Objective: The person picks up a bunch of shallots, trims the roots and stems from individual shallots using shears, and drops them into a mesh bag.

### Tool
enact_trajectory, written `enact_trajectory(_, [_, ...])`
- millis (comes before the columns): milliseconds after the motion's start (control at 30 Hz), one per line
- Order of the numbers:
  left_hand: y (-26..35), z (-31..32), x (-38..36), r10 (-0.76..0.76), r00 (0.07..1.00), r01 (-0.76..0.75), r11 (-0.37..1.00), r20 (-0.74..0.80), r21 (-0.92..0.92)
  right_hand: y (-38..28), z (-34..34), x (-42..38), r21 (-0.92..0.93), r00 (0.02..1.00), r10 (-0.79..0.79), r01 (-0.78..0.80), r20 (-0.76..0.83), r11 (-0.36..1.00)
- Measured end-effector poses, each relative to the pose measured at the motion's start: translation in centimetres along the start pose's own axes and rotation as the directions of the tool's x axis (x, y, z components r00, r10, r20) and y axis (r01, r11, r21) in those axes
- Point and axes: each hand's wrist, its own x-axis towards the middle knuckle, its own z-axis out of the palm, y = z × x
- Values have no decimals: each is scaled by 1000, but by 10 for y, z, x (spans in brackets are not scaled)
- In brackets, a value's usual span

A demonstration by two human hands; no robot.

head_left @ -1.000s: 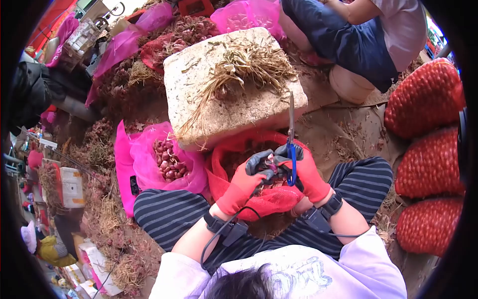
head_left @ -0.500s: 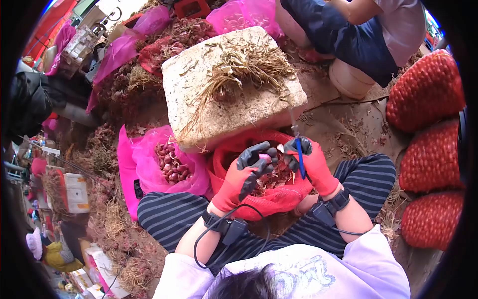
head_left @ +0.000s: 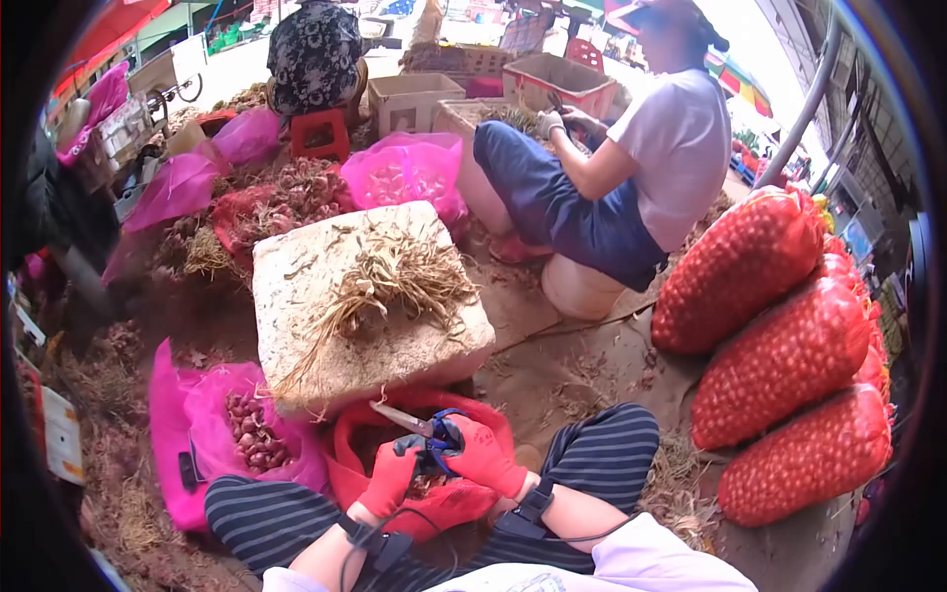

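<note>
Right hand (head_left: 477, 456) is wrapped round the blue-handled scissors (head_left: 421, 427), slim metal blades slanting forward-left, long axis aimed at the rough speckled block (head_left: 286, 296)'s near edge, above a floppy red mesh bag (head_left: 426, 519). Left hand (head_left: 391, 478)'s curled close, can't tell on what.

Left grip (head_left: 394, 468) and right grip (head_left: 477, 452) curl close together.
</note>
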Motion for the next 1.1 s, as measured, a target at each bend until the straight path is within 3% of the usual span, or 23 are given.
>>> enact_trajectory(33, [-3,-2,-2,72,997,-69,989,-20,128,-2,-1,0,50,997,75,-75,7,996])
enact_trajectory(67, [-1,-1,2,76,997,-76,997,-18,26,-2,3,-3,110,987,157,-159,27,981])
enact_trajectory(100, [3,-2,6,64,998,-66,995,-25,-70,1,-3,3,89,989,117,-126,95,988])
enact_trajectory(133, [-6,-4,12,106,994,-104,933,-12,-344,13,-2,5,159,989,139,-145,46,977])
enact_trajectory(167, [-3,-6,15,95,995,-99,917,-28,-387,22,2,6,231,985,172,-168,3,958])
enact_trajectory(233, [11,-9,10,-31,998,6,896,-50,-444,5,-6,12,466,991,117,-135,68,874])
enact_trajectory(267, [4,-18,11,21,980,96,819,196,-566,14,-3,10,449,995,95,-104,43,888])
enact_trajectory(300, [17,-17,7,-77,930,258,831,358,-492,23,0,7,445,995,96,-96,22,891])
enact_trajectory(333, [42,-9,-1,-325,830,547,635,453,-545,21,1,6,364,999,42,-49,27,930])
enact_trajectory(367, [38,3,-9,-210,880,457,617,426,-640,17,2,8,180,999,22,-28,38,983])
enact_trajectory(400, [37,-2,-11,64,941,42,953,332,-302,17,2,7,83,997,-63,59,37,995])
enact_trajectory(433, [35,-6,-10,343,859,-416,901,380,127,16,2,7,-24,988,-148,149,41,989])
enact_trajectory(533, [13,-18,2,280,904,-369,893,324,258,0,2,10,83,989,-123,117,81,990])
enact_trajectory(567, [22,-13,2,168,966,-175,984,199,16,0,2,9,108,995,-91,87,33,990])
enact_trajectory(600, [36,-4,-2,13,994,14,969,106,-248,0,4,5,139,998,-55,56,-12,989])
enact_trajectory(633, [45,3,-4,-162,985,169,847,59,-504,0,5,4,172,998,-20,29,-57,985])
enact_trajectory(667, [44,3,-1,-114,993,103,903,-1,-416,7,4,7,88,998,-20,26,-59,996])
enact_trajectory(767, [41,1,-2,132,987,-153,952,-96,-265,16,1,5,364,985,162,-133,-51,922])
enact_trajectory(800, [40,1,-1,197,972,-215,964,-125,-154,17,1,4,363,981,187,-154,-57,919])
enact_trajectory(900, [49,0,-4,195,980,-199,972,-44,-124,2,-4,5,225,998,56,-51,-16,973])
enact_trajectory(933, [59,-1,-8,109,994,-107,992,23,-63,-2,-4,8,92,990,-124,129,-62,987])
enact_trajectory(1033, [31,-5,-3,28,993,30,881,115,-472,3,-1,7,52,997,-75,77,-33,996])
enact_trajectory(1100, [39,-3,-4,18,988,52,891,150,-451,-1,-1,9,219,997,83,-81,1,972])
